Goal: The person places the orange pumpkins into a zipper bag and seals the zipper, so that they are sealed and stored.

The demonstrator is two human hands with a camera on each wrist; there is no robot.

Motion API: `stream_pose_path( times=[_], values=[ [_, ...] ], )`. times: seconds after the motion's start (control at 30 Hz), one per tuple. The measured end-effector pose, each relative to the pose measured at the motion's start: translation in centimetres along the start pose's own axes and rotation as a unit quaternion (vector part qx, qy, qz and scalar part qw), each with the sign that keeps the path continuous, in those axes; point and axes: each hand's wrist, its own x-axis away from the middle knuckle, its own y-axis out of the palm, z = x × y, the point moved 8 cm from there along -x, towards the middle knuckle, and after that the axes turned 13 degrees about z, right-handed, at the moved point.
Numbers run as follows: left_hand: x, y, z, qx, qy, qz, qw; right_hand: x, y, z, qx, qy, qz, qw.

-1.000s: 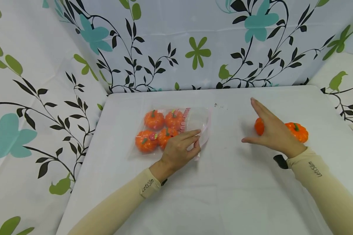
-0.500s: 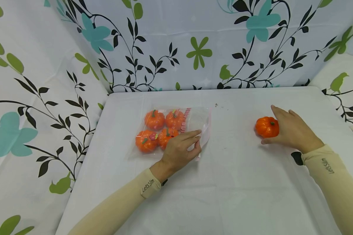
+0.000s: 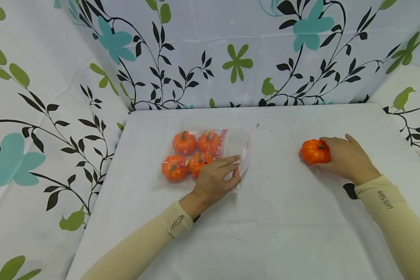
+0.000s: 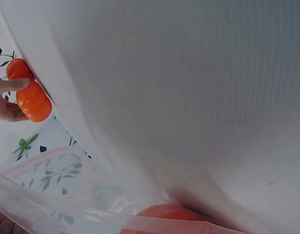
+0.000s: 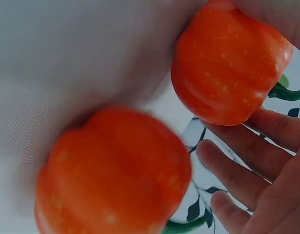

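In the head view a clear zip bag (image 3: 236,146) lies flat with several small orange toy pumpkins (image 3: 184,142) inside. My left hand (image 3: 215,181) is at the bag's mouth, thumb and fingers pinching its edge; the raised film (image 4: 86,214) crosses the bottom of the left wrist view. To the right, my right hand (image 3: 346,157) grips a loose pumpkin (image 3: 314,151) between thumb and fingers. The right wrist view shows that gripped pumpkin (image 5: 228,63) and a second loose pumpkin (image 5: 115,175) close by, which the right hand hides in the head view.
The white table (image 3: 252,233) carries the bag and the loose pumpkins. Patterned cloth (image 3: 210,50) with leaves and flowers hangs behind it and at both sides. Small dark marks (image 3: 260,126) show near the table's far edge.
My right hand first moved right, uncovering the left loose pumpkin, then its fingers closed on it. That pumpkin has shifted slightly left. The left hand and bag stay put.
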Motion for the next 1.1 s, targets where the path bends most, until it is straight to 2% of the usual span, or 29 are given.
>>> stream_pose_path(
  times=[0.13,0.23,0.37,0.63,0.73,0.87,1.1],
  values=[
    [0.0,0.1,0.1,-0.004,0.000,-0.001,1.0000,-0.2,0.2,-1.4,-0.056,0.011,-0.016,0.9983],
    [0.0,0.2,0.2,-0.008,-0.002,-0.001,1.0000,-0.3,0.1,-3.0,-0.111,0.027,-0.028,0.9931],
    [0.0,0.2,0.3,-0.011,-0.009,-0.001,0.9999,-0.3,0.3,-5.1,-0.185,0.045,-0.042,0.9809],
    [0.1,0.3,0.4,-0.020,-0.014,0.000,0.9997,-0.4,1.8,-8.7,-0.290,0.058,-0.056,0.9536],
    [0.1,0.3,0.3,-0.020,-0.019,0.001,0.9996,-0.6,2.5,-9.9,-0.317,0.064,-0.052,0.9449],
    [0.2,0.4,0.3,-0.021,-0.025,-0.001,0.9995,-0.8,3.6,-11.5,-0.337,0.066,-0.048,0.9380],
    [0.2,0.4,0.4,-0.021,-0.022,-0.005,0.9995,-1.3,5.2,-14.9,-0.358,0.038,-0.051,0.9316]
  ],
)
